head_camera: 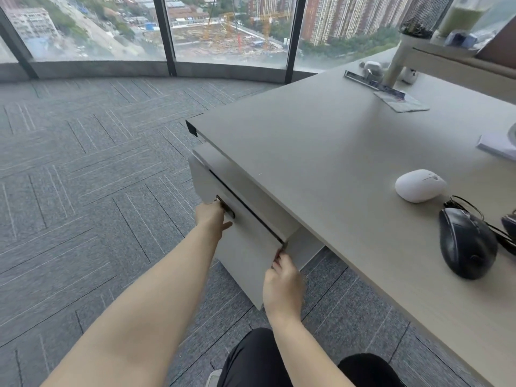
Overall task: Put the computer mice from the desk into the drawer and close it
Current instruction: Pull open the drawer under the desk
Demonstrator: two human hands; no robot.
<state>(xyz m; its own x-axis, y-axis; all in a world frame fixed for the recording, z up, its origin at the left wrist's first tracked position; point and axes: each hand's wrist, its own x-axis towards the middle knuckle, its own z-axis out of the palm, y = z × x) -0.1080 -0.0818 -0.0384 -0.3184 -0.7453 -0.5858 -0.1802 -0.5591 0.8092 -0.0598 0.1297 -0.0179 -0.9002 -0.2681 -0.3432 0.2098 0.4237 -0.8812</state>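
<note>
A white mouse (420,185) and a black corded mouse (466,242) lie on the grey desk (321,152) at the right; part of a third dark mouse (509,223) shows at the right edge. Under the desk's left end, the grey drawer (245,252) stands slightly pulled out, with a dark gap along its top. My left hand (212,217) grips the metal handle (226,209) on the drawer front. My right hand (283,280) holds the drawer front's near top corner with its fingertips.
A ruler (363,79), a leaflet (402,101) and a notepad (497,146) lie on the desk. A monitor riser (435,54) with a mesh cup (424,15) stands at the back right. Grey carpet (83,177) spreads left to the windows. My knees sit below.
</note>
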